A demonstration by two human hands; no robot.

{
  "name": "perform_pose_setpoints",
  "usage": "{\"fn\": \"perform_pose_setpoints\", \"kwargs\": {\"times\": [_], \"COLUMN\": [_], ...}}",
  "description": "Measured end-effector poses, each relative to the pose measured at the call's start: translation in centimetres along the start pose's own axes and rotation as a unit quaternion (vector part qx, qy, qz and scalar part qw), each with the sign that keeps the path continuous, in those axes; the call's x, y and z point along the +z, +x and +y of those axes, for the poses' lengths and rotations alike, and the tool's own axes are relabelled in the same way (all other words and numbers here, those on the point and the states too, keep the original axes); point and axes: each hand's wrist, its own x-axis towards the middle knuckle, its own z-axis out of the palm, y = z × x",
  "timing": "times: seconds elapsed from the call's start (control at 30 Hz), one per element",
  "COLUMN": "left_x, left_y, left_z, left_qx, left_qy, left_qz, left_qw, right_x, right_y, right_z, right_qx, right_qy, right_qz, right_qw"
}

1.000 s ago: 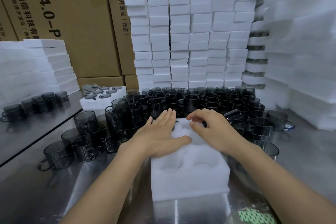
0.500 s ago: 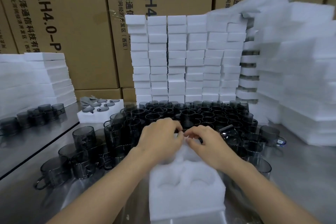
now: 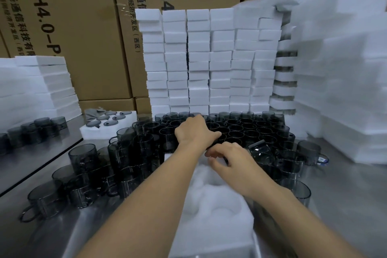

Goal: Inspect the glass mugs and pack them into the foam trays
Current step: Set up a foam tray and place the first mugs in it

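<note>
Glass mugs (image 3: 240, 130) packed rim to rim fill the middle of the table (image 3: 351, 205), reachable only from above. Foam stacks (image 3: 209, 58) wall off the back and right side. Bare steel lies open at the front, either side of the foam tray (image 3: 211, 205).

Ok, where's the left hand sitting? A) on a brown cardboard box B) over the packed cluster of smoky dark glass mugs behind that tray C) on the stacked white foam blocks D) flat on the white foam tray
B: the left hand is stretched over the smoky dark glass mugs, beyond the far edge of the white foam tray.
</note>
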Motion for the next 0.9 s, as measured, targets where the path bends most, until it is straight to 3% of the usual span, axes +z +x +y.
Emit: {"fn": "perform_pose_setpoints", "kwargs": {"times": [0.1,0.2,0.33,0.43,0.63,0.9], "left_x": [-0.8,-2.8,-4.0,-4.4,-6.5,-7.3], "left_y": [-1.0,-3.3,-7.7,-9.7,-10.3,-10.1], "left_z": [-0.1,-0.8,-3.4,-4.7,-4.4,-4.4], "left_qx": [0.015,0.074,0.172,0.194,0.211,0.174], "left_qy": [-0.05,-0.11,-0.235,-0.323,-0.412,-0.517], "left_qz": [0.02,0.115,0.292,0.365,0.419,0.381], "left_qw": [0.998,0.984,0.911,0.851,0.781,0.746], "right_x": [0.1,0.1,0.1,0.1,-0.1,-0.4], "right_y": [0.0,0.2,0.2,0.2,0.1,0.0], "right_z": [0.1,0.1,0.3,0.4,0.5,0.3], "right_qx": [-0.004,-0.009,-0.008,-0.007,0.005,0.007], "right_qy": [0.002,-0.006,0.0,0.01,0.022,0.018], "right_qz": [0.003,0.001,-0.001,-0.003,-0.006,-0.011], "right_qw": [1.0,1.0,1.0,1.0,1.0,1.0]}}
